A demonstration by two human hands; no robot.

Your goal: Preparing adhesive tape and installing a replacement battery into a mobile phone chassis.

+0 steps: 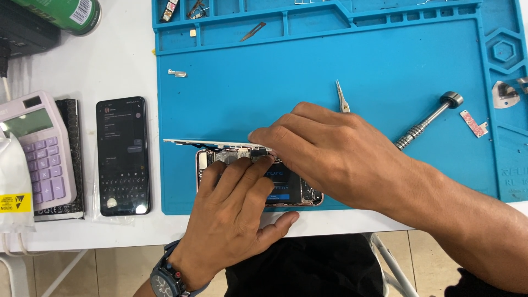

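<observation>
a white table (110, 66) is filling the left and lower part of the frame, with tiled floor showing along the bottom edge; at the far left a lilac calculator (38, 148) is lying on a dark pad, and a green can (69, 14) is sitting in the upper left corner; just right of the calculator a dark smartphone (122, 155) is lying face up with its screen lit; a blue work mat (385, 66) is covering the centre and right, its tray compartments running along the top edge; a screwdriver (429, 120) with a metal knurled handle is resting on the mat at the right, and tweezers (342, 98) are lying just above the hands.

the opened phone (258, 179) is sitting at the lower centre of the mat, its insides facing up and its screen panel (214, 143) standing on edge along its upper side; the left hand (231, 220), a watch at its wrist, is lying over the phone with its fingers nearly together, fingertips pressing on the parts near the top; the right hand (330, 154) is reaching in from the right, fingers curled narrow and pinching at the screen panel's edge, touching the left fingertips; whether anything small is sitting between them i cannot tell.
</observation>
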